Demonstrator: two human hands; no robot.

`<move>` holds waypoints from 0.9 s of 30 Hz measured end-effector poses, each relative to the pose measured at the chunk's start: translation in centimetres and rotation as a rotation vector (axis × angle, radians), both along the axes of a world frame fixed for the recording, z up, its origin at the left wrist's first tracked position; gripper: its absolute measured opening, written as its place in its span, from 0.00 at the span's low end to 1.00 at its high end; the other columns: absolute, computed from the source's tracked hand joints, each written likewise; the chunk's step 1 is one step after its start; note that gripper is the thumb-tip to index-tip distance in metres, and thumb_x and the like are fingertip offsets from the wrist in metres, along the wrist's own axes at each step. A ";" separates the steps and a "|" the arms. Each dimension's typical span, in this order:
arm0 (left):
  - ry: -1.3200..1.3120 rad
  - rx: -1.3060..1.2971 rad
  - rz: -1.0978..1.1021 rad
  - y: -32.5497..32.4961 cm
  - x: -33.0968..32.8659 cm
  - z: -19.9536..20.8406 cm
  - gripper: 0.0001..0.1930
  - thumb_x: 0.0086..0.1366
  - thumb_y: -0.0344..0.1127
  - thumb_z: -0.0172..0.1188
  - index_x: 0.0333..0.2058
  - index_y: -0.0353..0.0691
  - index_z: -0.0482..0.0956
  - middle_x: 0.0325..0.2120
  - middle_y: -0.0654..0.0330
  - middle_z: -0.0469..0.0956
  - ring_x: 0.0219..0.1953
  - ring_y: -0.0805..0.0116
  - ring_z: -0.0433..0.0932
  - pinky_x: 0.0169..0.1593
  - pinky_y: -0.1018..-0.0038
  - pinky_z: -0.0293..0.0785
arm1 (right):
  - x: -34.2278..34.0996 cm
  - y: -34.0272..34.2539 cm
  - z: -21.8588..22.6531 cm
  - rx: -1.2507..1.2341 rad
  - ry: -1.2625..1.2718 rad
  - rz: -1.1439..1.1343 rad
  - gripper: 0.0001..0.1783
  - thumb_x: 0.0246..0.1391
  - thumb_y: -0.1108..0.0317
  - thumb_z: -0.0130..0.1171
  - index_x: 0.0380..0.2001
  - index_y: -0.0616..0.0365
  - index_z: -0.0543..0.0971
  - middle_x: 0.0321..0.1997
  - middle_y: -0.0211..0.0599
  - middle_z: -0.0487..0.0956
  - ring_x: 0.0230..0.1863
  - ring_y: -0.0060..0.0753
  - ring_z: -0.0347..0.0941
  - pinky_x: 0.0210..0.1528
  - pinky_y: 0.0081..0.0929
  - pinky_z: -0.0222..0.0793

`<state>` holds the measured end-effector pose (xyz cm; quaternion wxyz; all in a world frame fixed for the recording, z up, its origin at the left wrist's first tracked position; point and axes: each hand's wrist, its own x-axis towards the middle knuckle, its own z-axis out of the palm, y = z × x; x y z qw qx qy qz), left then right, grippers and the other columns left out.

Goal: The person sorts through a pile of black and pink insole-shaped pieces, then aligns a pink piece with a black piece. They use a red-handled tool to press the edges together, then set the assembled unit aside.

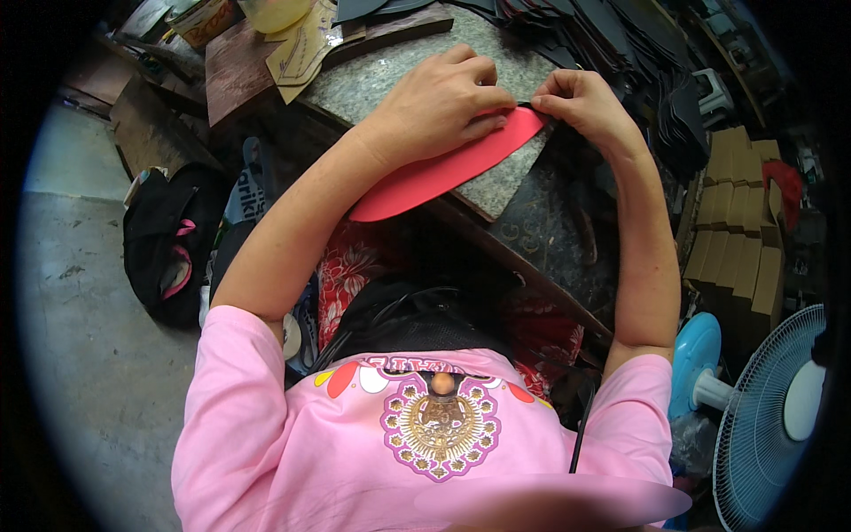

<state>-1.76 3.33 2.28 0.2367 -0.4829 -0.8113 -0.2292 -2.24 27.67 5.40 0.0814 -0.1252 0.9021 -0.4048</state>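
Observation:
A long, rounded red sole-shaped piece [443,177] lies aslant over the front edge of a speckled stone slab [359,84]. My left hand [443,102] is closed on its far side, fingers bent over the upper face and pressing near the right end. At that right tip my right hand [581,102] pinches, thumb against the forefinger. A thin black strip [525,105] shows along the edge between the two hands. My fingers cover most of this strip, so its full length is hidden.
Stacks of flat black pieces [612,53] crowd the back right. Tan boxes [731,230] and a standing fan [780,417] are at the right. Card patterns [301,53] lie at the back left. A black bag [173,239] rests on the floor at left.

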 end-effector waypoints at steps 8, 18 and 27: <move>0.024 0.010 0.009 0.0 -0.1 0.0 0.11 0.60 0.42 0.66 0.41 0.51 0.87 0.36 0.61 0.79 0.44 0.60 0.76 0.48 0.65 0.75 | -0.4 -0.3 0.1 0.096 0.026 0.014 0.09 0.46 0.69 0.67 0.30 0.64 0.84 0.24 0.32 0.81 0.29 0.20 0.75 0.36 0.22 0.71; 0.043 0.014 0.025 0.1 -0.2 -0.2 0.11 0.59 0.44 0.67 0.40 0.52 0.87 0.36 0.61 0.79 0.45 0.61 0.76 0.50 0.66 0.76 | -0.7 -0.3 -0.1 0.051 0.006 0.080 0.10 0.50 0.68 0.66 0.30 0.65 0.84 0.26 0.30 0.81 0.28 0.20 0.75 0.34 0.22 0.71; 0.037 -0.004 0.022 0.0 -0.1 -0.2 0.12 0.63 0.42 0.65 0.44 0.50 0.86 0.37 0.61 0.78 0.44 0.60 0.75 0.49 0.66 0.75 | -1.0 -0.2 -0.5 -0.033 -0.078 0.060 0.06 0.56 0.71 0.65 0.29 0.62 0.81 0.26 0.25 0.78 0.29 0.16 0.71 0.33 0.19 0.67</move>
